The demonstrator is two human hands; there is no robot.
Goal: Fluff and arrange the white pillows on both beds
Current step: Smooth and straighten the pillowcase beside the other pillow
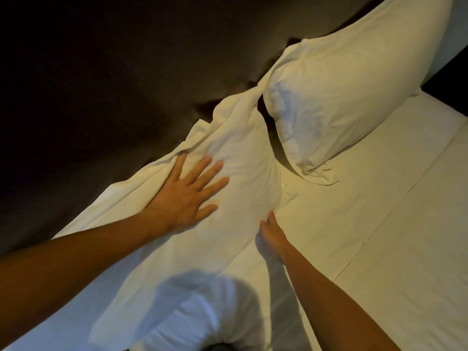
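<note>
A white pillow (243,158) lies rumpled along the head of the bed, against the dark headboard. My left hand (184,196) presses flat on it, fingers spread. My right hand (272,231) grips the pillow's near edge, its fingers tucked under the fabric and partly hidden. A second white pillow (336,97) leans plump against the headboard to the right, with a third (410,24) behind it at the top right.
The white bed sheet (379,224) stretches flat to the right and front, with a straight fold line across it. The dark padded headboard (101,84) fills the left and top. My white clothing (197,312) shows at the bottom.
</note>
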